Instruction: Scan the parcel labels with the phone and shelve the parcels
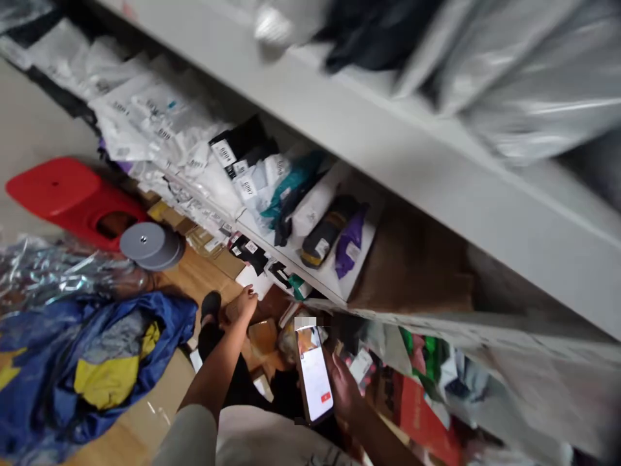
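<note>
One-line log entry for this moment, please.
left hand: at white item, contact unclear | right hand: holding phone | nearby: shelf, red stool

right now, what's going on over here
A person's right hand holds a phone with its screen lit. The left hand is at a white item low by the shelf; whether it grips it, I can't tell. Labelled packets lie on that shelf.
</note>
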### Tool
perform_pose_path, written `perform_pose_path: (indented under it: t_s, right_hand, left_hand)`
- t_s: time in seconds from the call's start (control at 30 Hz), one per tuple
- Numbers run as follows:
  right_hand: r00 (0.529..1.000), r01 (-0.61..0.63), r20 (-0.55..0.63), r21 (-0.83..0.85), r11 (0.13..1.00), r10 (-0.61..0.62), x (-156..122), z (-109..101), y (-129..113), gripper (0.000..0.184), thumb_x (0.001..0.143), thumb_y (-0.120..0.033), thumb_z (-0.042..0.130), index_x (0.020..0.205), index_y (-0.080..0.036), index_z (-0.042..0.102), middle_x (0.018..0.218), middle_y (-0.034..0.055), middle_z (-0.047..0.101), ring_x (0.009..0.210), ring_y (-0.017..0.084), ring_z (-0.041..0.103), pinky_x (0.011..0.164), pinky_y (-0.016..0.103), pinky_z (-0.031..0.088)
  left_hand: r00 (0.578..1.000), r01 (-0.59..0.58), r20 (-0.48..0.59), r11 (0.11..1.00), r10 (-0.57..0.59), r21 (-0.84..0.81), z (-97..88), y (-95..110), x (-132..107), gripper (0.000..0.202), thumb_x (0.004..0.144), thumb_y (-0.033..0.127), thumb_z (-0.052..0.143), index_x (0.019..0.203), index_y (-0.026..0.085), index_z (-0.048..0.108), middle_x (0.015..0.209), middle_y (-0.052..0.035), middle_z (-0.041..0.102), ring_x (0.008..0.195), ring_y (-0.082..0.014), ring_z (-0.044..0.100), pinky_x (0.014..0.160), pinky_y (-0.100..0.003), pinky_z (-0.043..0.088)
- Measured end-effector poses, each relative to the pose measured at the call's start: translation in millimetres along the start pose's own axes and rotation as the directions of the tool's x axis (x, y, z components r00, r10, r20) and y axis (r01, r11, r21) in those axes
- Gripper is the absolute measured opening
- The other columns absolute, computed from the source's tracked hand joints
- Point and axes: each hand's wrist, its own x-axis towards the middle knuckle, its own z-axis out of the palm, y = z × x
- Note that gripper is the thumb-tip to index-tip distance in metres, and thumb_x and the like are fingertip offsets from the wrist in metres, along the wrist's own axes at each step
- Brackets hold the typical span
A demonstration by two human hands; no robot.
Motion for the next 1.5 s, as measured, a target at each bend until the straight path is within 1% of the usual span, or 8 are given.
perform_pose_path:
  t_s: [0.17, 0.33, 0.5, 0.63, 0.87, 1.03, 1.17, 1.5]
  right_hand:
    - [0.999, -0.037, -0.023, -0.063, 0.997, 0.035, 66, -15, 21, 0.051, 0.068, -0.066, 0.078, 0.098, -0.025, 0.075, 0.079, 0.0053, 0.077, 0.079, 0.031, 0.073, 0.078, 0.046, 0.054]
    - [0.994, 0.038, -0.104, 0.018, 0.999, -0.036, 133, -34, 56, 0.048, 0.07, -0.064, 0.076, 0.104, -0.03, 0.076, 0.093, 0.0056, 0.078, 0.082, 0.03, 0.072, 0.08, 0.045, 0.054]
    - [0.976, 0.106, -0.195, 0.043, 0.993, -0.096, 171, -76, 92, 0.048, 0.07, -0.062, 0.074, 0.102, -0.027, 0.076, 0.08, 0.0071, 0.076, 0.077, 0.032, 0.07, 0.077, 0.047, 0.055]
    - [0.971, 0.108, -0.216, 0.031, 0.994, -0.098, 188, -102, 112, 0.048, 0.074, -0.065, 0.067, 0.097, -0.024, 0.076, 0.069, 0.0077, 0.071, 0.075, 0.033, 0.069, 0.075, 0.047, 0.055]
    - [0.967, 0.122, -0.236, 0.099, 0.988, -0.096, 220, -105, 116, 0.051, 0.072, -0.064, 0.066, 0.102, -0.023, 0.073, 0.07, 0.0078, 0.071, 0.074, 0.032, 0.068, 0.075, 0.048, 0.054]
    - [0.96, 0.174, -0.228, 0.044, 0.984, -0.16, 238, -98, 107, 0.048, 0.07, -0.064, 0.067, 0.097, -0.024, 0.074, 0.072, 0.0079, 0.071, 0.079, 0.034, 0.069, 0.079, 0.051, 0.054]
    - [0.964, 0.153, -0.23, 0.061, 0.986, -0.135, 240, -102, 106, 0.051, 0.066, -0.064, 0.069, 0.1, -0.026, 0.073, 0.074, 0.0085, 0.072, 0.084, 0.037, 0.069, 0.081, 0.054, 0.053]
    - [0.96, 0.165, -0.247, 0.118, 0.979, -0.132, 232, -108, 107, 0.05, 0.066, -0.055, 0.075, 0.106, -0.025, 0.07, 0.084, 0.0092, 0.073, 0.091, 0.038, 0.069, 0.085, 0.055, 0.052]
  left_hand:
    - [0.99, 0.119, -0.056, 0.985, -0.127, -0.123, 76.9, -42, 65, 0.026, 0.094, 0.034, 0.061, 0.111, 0.014, 0.063, 0.11, -0.0077, 0.066, 0.096, -0.0179, 0.064, 0.086, -0.038, 0.056]
    - [1.0, -0.012, -0.021, 0.988, 0.009, -0.153, 131.7, -76, 128, 0.033, 0.087, 0.014, 0.064, 0.12, 0.015, 0.066, 0.127, -0.0128, 0.064, 0.117, -0.0238, 0.06, 0.103, -0.043, 0.05]
    - [0.979, -0.185, 0.056, 0.97, 0.196, -0.157, 163.9, -96, 141, 0.021, 0.083, 0.01, 0.066, 0.094, 0.022, 0.078, 0.115, -0.0084, 0.07, 0.112, -0.0237, 0.062, 0.101, -0.04, 0.051]
    - [0.959, -0.263, 0.051, 0.945, 0.277, -0.192, 174.0, -107, 137, 0.019, 0.083, 0.014, 0.069, 0.095, 0.026, 0.077, 0.101, -0.0031, 0.073, 0.099, -0.0194, 0.066, 0.089, -0.029, 0.055]
    - [0.982, -0.064, -0.188, 0.978, 0.027, -0.196, 168.8, -120, 156, 0.028, 0.1, 0.03, 0.046, 0.106, 0.017, 0.07, 0.089, -0.006, 0.074, 0.077, -0.0164, 0.069, 0.072, -0.025, 0.055]
    - [0.969, -0.221, -0.106, 0.975, 0.222, 0.021, 160.9, -108, 160, 0.032, 0.09, 0.025, 0.06, 0.12, 0.017, 0.068, 0.113, -0.0095, 0.073, 0.101, -0.0232, 0.069, 0.089, -0.032, 0.055]
    - [0.983, -0.158, 0.091, 0.987, 0.159, -0.017, 166.5, -98, 167, 0.031, 0.087, 0.016, 0.06, 0.116, 0.018, 0.072, 0.104, -0.0089, 0.076, 0.094, -0.0247, 0.072, 0.083, -0.033, 0.057]
    - [0.977, -0.179, -0.146, 0.97, 0.155, -0.166, 189.6, -109, 174, 0.028, 0.089, 0.012, 0.055, 0.114, 0.015, 0.069, 0.112, -0.0082, 0.072, 0.106, -0.0216, 0.066, 0.095, -0.034, 0.052]
